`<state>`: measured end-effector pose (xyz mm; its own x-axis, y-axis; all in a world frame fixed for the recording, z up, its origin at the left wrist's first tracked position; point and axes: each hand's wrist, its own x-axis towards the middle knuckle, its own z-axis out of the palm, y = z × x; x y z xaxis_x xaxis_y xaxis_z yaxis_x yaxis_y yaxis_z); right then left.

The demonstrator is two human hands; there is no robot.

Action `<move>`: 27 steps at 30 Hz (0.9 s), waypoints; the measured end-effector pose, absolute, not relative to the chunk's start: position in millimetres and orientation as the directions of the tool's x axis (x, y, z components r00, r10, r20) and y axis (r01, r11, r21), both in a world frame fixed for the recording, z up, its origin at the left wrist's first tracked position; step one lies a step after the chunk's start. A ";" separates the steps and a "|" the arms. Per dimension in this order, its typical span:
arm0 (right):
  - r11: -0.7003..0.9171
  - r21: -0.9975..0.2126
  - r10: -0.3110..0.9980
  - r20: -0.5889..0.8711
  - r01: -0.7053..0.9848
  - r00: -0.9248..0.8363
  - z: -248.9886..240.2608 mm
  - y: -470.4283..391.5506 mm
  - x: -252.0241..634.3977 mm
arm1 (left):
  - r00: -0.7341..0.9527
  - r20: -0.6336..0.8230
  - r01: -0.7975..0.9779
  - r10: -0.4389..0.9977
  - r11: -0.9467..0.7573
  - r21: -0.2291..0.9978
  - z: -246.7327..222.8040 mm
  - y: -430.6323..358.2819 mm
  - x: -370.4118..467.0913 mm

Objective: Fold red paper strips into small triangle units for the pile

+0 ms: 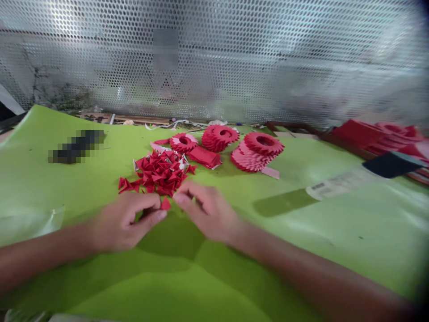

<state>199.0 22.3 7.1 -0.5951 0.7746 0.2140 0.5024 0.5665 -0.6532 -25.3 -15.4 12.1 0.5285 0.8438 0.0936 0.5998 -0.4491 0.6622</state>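
Observation:
Between the thumb and forefinger of my left hand (129, 221) is a small red folded paper triangle (165, 204). My right hand (209, 212) is just to its right, thumb and forefinger pinched together at the near edge of a heap of folded red paper pieces (161, 172). Whatever lies in that pinch, if anything, is too blurred to make out. Behind the heap stand a short pink-and-red paper ring (183, 142), a red ring stack (219, 137) and a taller pink stack with a red top (256, 152). A bundle of red paper strips (205, 156) lies among them.
A green sheet (335, 241) covers the table. At the left lies a dark pixelated object (77, 146). A clear package with a dark end (348, 181) is at the right, near stacked red paper (375, 136). A perforated metal screen (214, 58) rises behind the table.

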 end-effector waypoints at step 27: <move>0.385 0.058 0.847 0.374 0.921 -0.377 2.0 99.8 246.5 | 0.493 0.354 0.806 0.795 -0.571 0.159 9.1 13.9 -57.1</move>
